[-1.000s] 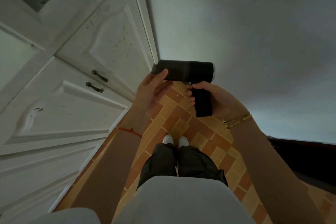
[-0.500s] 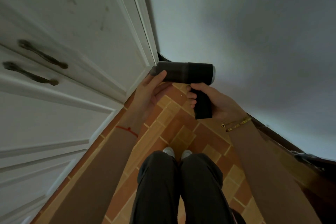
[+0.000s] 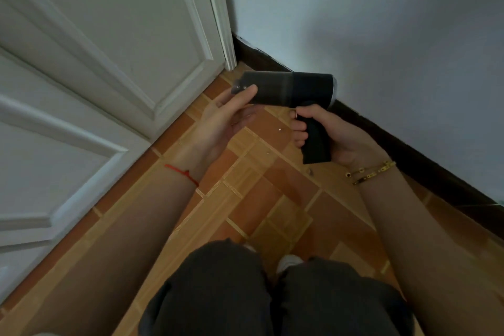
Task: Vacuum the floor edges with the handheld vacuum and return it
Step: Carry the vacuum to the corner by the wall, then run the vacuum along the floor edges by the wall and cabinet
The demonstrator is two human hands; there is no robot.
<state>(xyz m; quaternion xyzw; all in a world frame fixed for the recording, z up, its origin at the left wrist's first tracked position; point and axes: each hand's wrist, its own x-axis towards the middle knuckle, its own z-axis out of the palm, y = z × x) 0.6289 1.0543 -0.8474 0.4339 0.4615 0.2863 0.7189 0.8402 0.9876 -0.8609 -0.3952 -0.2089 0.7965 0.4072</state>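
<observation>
Right hand (image 3: 338, 136) gripping vacuum (image 3: 286, 88) handle, left hand (image 3: 221, 120) open, thumb on barrel

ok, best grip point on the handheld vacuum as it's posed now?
The handle, probably: it hangs below the handheld vacuum, whose barrel lies level, nozzle toward the cabinet. Wrap from the rear, as the right hand does. The left hand only steadies the nozzle end.

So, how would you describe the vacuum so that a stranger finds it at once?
Look to the corner where the white panelled door meets the dark skirting board. Above the orange tiled floor, two bare hands hold the black pistol-shaped handheld vacuum: the only dark cylinder with a grip.
</observation>
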